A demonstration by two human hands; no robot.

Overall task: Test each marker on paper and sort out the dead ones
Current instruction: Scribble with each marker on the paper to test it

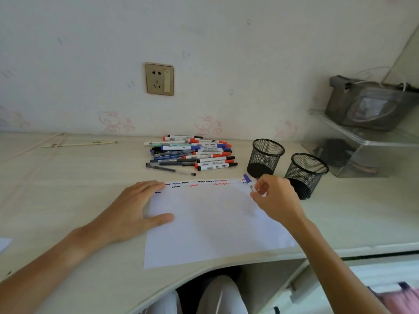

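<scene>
A white sheet of paper (208,225) lies on the desk with short black, blue and red squiggles along its far edge. My left hand (140,207) rests flat on the sheet's left side, fingers straight. My right hand (275,199) pinches a blue-capped marker (248,180) at the sheet's far right corner, its blue end pointing up and away. Behind the paper lies a pile of markers and pens (192,154) with red, blue and black caps. Two black mesh cups stand to the right: one (265,158) nearer the pile, one (305,175) just behind my right hand.
A wall socket (159,79) sits above the pile. A clear plastic shelf (362,143) with a grey bag (371,105) on top fills the right back corner. A thin stick (79,144) lies at the far left. The desk's curved front edge (226,262) runs below the paper.
</scene>
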